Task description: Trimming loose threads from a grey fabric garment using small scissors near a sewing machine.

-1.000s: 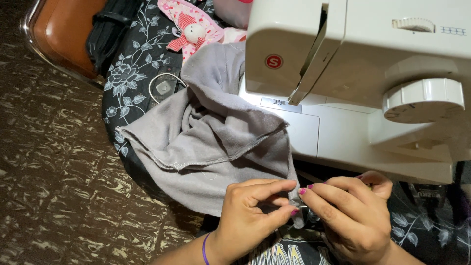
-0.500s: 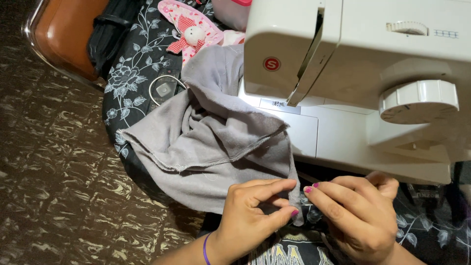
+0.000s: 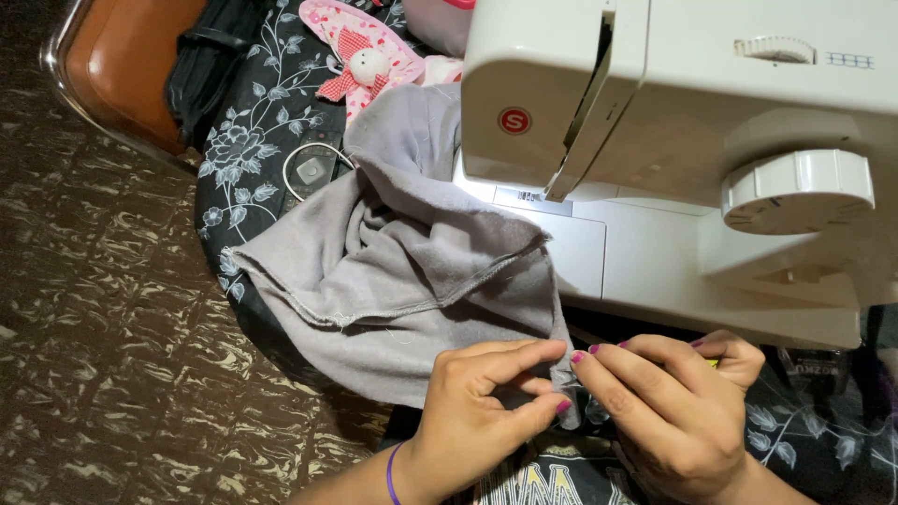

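Nearest the camera, left hand [image 3: 472, 411] and right hand [image 3: 673, 411] meet at the lower corner of the grey fabric [image 3: 393, 271]; left hand pinches that corner between thumb and fingers, clenched on the cloth, purple band at the wrist. Right hand's fingertips [image 3: 582, 359] (pink-painted nails) touch the same corner, but whether they actually grip it cannot be told, the contact spot is hidden between the two hands. Something yellow shows by the right knuckles, too small to identify. Fabric is plain grey knit, crumpled in folds, stitched hem along the fold running left to right; long axis goes from the pinched corner up and left, then back toward the needle area, where its far end vanishes under the sewing machine [image 3: 692, 159] head. It lies on the left part of a black floral cloth [image 3: 243, 159], spilling over that cloth's left edge above the patterned brown floor [image 3: 103, 355]. Machine is white, handwheel on the right, cut off at top and right. Farther: a small corded device [image 3: 309, 171], a pink-red stuffed toy [image 3: 369, 61], a brown chair seat [image 3: 131, 65] at top left, partly cropped.
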